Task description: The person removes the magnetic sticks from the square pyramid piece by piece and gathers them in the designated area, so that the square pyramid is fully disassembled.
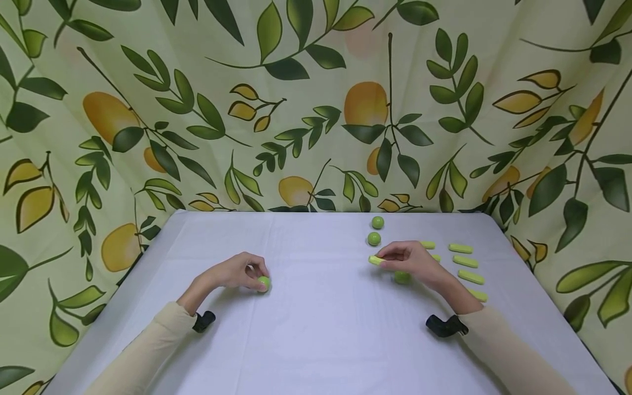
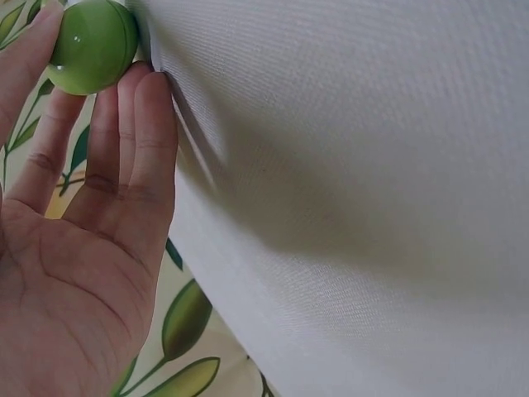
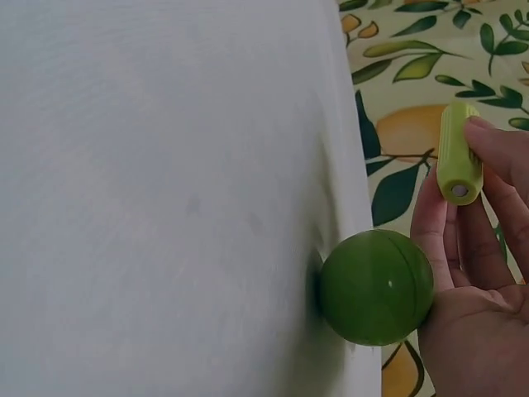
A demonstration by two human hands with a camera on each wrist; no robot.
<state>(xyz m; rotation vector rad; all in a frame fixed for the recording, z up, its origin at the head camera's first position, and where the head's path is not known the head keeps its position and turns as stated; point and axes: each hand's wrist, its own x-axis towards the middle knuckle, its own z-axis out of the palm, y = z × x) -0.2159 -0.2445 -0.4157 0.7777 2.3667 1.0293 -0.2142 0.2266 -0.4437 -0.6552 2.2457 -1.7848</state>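
Note:
On the left of the table, my left hand (image 1: 241, 271) pinches a glossy green ball (image 1: 264, 284) between thumb and fingertips. The left wrist view has this ball (image 2: 92, 48) close to the white cloth. Over on the right, my right hand (image 1: 412, 262) pinches a short yellow-green rod (image 1: 376, 260), held above the cloth. A round silvery spot shows at the end of that rod (image 3: 459, 157) in the right wrist view. Beneath this hand sits another green ball (image 1: 402, 278), partly covered in the head view. Two more green balls (image 1: 373, 238) stand behind the right hand.
Several matching yellow-green rods (image 1: 465, 261) lie in a column to the right of the right hand, others partly behind it. White cloth (image 1: 316, 329) covers the table. A leaf-and-fruit patterned curtain (image 1: 316, 137) hangs behind and at both sides.

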